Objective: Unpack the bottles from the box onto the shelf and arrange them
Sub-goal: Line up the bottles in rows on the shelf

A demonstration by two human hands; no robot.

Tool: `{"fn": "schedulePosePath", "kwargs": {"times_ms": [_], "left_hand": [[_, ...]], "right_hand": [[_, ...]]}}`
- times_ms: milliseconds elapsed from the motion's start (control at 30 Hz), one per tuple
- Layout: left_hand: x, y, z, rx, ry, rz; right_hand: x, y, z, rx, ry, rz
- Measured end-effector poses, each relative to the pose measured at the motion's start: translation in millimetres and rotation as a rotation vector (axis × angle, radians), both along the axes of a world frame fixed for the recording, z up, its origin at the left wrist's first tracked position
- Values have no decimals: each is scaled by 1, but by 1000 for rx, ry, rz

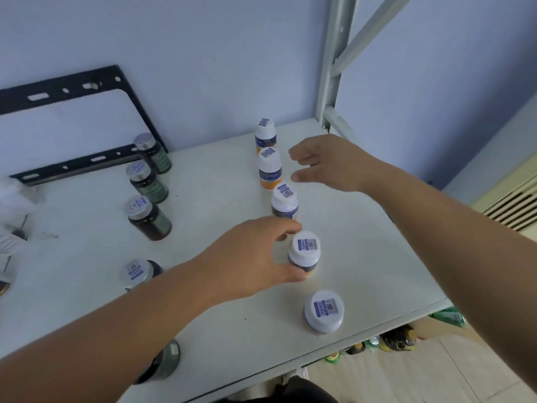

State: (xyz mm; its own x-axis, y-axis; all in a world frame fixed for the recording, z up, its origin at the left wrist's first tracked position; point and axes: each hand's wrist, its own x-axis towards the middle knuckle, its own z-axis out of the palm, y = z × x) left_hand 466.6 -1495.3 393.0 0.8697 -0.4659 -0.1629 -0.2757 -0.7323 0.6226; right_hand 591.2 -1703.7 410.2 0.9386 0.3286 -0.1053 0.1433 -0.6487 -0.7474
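Note:
Several white-capped bottles stand in a line on the white shelf (220,181), running from the back wall to the front edge. My left hand (247,257) holds the fourth white bottle (303,253) between thumb and fingers. My right hand (325,161) hovers with loosely curled fingers just right of the second white bottle (269,168) and holds nothing. The back white bottle (265,135), the third white bottle (284,200) and the front white bottle (323,311) stand untouched. A column of dark brown bottles (148,218) with silver caps stands on the left. No box is in view.
A black metal bracket (72,88) leans on the wall at the shelf's back left. A grey shelf upright (331,62) rises at the back right corner. White crumpled material (14,199) lies at the left edge. Cans (398,338) show on a lower level.

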Motion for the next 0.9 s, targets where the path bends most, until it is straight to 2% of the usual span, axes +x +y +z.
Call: {"fn": "schedulePosePath", "kwargs": {"times_ms": [133,300,700,767,867,900], "left_hand": [[-3,-8,-8,-15,-29,16],[-2,-14,-10,-33,-41,50],[-2,-15,-12,-13,13,80],[-1,-13,-11,-5,14,80],[1,-9,-11,5,16,100],[0,-8,-10,11,16,107]], "right_hand": [[20,8,-13,19,-45,-19],[37,32,-27,6,-54,87],[56,40,-30,-129,-86,167],[60,41,-24,-51,-120,62],[77,39,-19,153,-239,-291],[83,38,-21,193,-233,-338]]}}
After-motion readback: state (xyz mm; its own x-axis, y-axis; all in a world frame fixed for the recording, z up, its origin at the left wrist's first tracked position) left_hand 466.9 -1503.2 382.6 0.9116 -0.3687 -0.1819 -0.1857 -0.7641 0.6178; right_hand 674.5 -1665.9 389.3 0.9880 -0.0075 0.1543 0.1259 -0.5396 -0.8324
